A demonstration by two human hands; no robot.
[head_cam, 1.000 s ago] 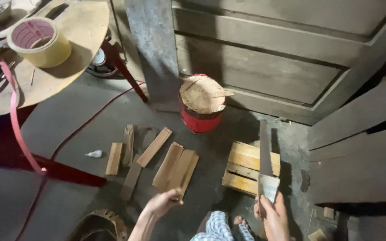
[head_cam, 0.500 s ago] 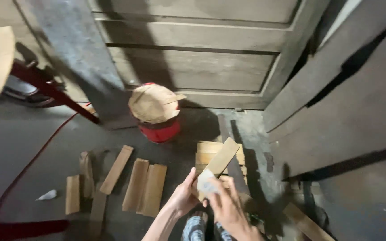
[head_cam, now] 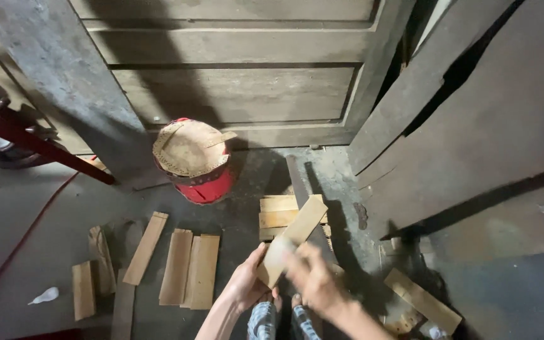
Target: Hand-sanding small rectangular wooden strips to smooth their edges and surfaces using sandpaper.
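My left hand (head_cam: 245,283) grips the lower end of a short wooden slat (head_cam: 294,238), which tilts up to the right. My right hand (head_cam: 313,277) is blurred with motion and lies against the same slat near its lower end. Under the slat's upper end a small stack of flat wood pieces (head_cam: 276,216) rests on the dark floor. A long dark board (head_cam: 301,189) lies behind that stack.
A red bucket (head_cam: 209,184) covered by a round cardboard piece (head_cam: 189,148) stands by the wooden door. Several loose slats (head_cam: 190,269) lie at the left. Large dark boards (head_cam: 473,119) lean at the right. A red frame leg (head_cam: 33,143) crosses the left.
The view has swung right, away from the table and tape roll. My left hand came up off the floor and took hold of the slat, with my right hand beside it.
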